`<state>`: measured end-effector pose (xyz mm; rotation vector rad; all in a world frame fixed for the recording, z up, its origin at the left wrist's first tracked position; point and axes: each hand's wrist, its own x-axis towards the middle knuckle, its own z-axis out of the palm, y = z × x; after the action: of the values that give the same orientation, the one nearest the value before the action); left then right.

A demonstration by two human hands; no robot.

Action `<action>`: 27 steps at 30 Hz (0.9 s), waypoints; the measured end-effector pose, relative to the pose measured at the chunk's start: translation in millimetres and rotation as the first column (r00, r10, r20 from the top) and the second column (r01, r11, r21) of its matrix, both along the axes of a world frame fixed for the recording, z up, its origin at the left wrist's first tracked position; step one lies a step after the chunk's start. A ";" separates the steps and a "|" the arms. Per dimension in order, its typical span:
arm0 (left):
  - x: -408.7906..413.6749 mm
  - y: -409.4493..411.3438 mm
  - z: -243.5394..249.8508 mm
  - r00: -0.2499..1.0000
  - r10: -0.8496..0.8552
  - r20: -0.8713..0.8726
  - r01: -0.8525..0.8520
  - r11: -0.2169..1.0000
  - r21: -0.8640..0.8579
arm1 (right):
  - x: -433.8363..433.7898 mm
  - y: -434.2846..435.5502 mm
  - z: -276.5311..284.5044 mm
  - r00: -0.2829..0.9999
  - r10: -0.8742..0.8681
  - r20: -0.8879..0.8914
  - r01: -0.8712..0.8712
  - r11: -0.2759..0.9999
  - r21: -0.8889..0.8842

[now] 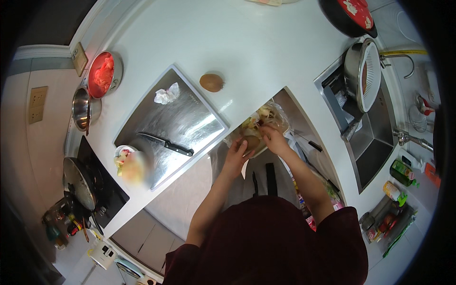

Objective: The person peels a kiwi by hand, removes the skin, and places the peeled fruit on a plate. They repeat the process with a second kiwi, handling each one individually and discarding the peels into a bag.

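Observation:
In my left hand (235,158) is a brown kiwi fruit (252,143), held over a bin lined with a clear plastic bag (283,119). My right hand (275,139) is just to the right of that fruit, its fingertips over the food scraps (266,112) in the bag. Whether those fingertips pinch anything is too small to tell. A second kiwi (211,82) lies on the white counter (249,60). Left of it is a metal cutting board (178,117), bearing a black-handled knife (167,143) and a crumpled white tissue (167,94).
A bowl of cut fruit (123,155), partly blurred, stands by the board's left corner. Metal bowls (115,76) line the left wall near a lidded pan (80,181) on the cooktop. At right, a sink (374,149) holds a pot with a white strainer (370,76).

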<state>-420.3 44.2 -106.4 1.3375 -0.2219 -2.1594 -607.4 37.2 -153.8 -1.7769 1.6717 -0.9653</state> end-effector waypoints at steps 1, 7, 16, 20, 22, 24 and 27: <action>-0.1 1.3 3.3 1.000 0.007 0.006 -0.007 1.000 -0.003 | -0.7 -1.1 1.7 0.990 -0.093 0.110 0.064 0.969 0.239; 9.7 6.1 36.0 0.998 -0.036 0.052 0.039 0.998 -0.054 | -3.6 -15.5 34.1 1.000 0.002 0.008 -0.006 0.787 0.617; 63.6 -4.2 131.1 0.967 -0.220 0.128 0.247 0.931 -0.270 | 31.3 -18.6 43.8 0.949 0.053 0.310 -0.157 0.934 0.322; 86.8 -20.3 127.8 0.971 -0.230 0.066 0.239 0.929 -0.283 | 46.5 -24.6 43.1 0.932 0.332 -0.147 -0.273 0.907 0.321; 89.7 -32.7 124.2 0.972 -0.231 0.046 0.234 0.928 -0.288 | 66.8 -27.4 105.6 0.974 0.198 0.110 -0.223 0.916 0.333; 86.3 -41.4 138.1 0.973 -0.230 0.005 0.224 0.942 -0.250 | 60.7 -8.7 88.7 0.970 0.042 0.240 -0.115 0.948 0.298; 85.4 -52.6 144.9 0.968 -0.239 -0.079 0.211 0.941 -0.264 | 59.2 14.5 88.1 0.969 -0.188 0.158 0.132 0.941 0.312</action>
<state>-334.9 -8.5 38.4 1.0877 -0.6134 -2.2911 -548.2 51.7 -65.6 -1.3282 1.7566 -0.8627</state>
